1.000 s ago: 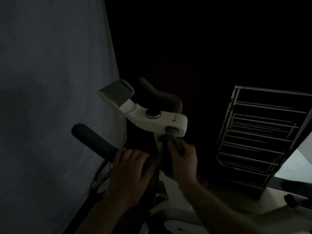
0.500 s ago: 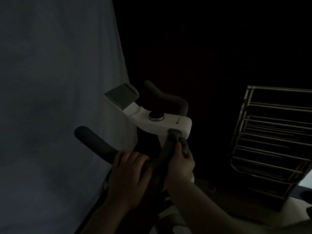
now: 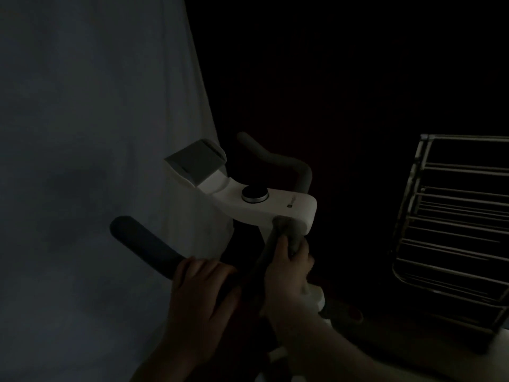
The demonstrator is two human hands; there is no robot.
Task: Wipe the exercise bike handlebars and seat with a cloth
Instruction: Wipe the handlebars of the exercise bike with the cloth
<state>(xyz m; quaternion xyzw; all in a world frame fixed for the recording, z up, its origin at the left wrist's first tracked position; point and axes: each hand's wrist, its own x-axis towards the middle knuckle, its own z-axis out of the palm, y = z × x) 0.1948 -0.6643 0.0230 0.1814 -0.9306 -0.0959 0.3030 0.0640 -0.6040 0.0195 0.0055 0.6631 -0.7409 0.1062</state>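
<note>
the right hand (image 3: pixel 286 268) is curled round a grey cloth (image 3: pixel 289 232), pinching it against the near handlebar (image 3: pixel 143 238) where the bar meets the white console (image 3: pixel 278 208). the grip is judged to keep cloth contact at the joint during wiping. the left hand (image 3: pixel 198 296) is wrapped round the same bar further out, apparently to steady the bike. the far handlebar (image 3: pixel 278 161) lies beyond the knob (image 3: pixel 254 194). the seat is not seen. a wire rack (image 3: pixel 454 230) stands to the right, well apart.
</note>
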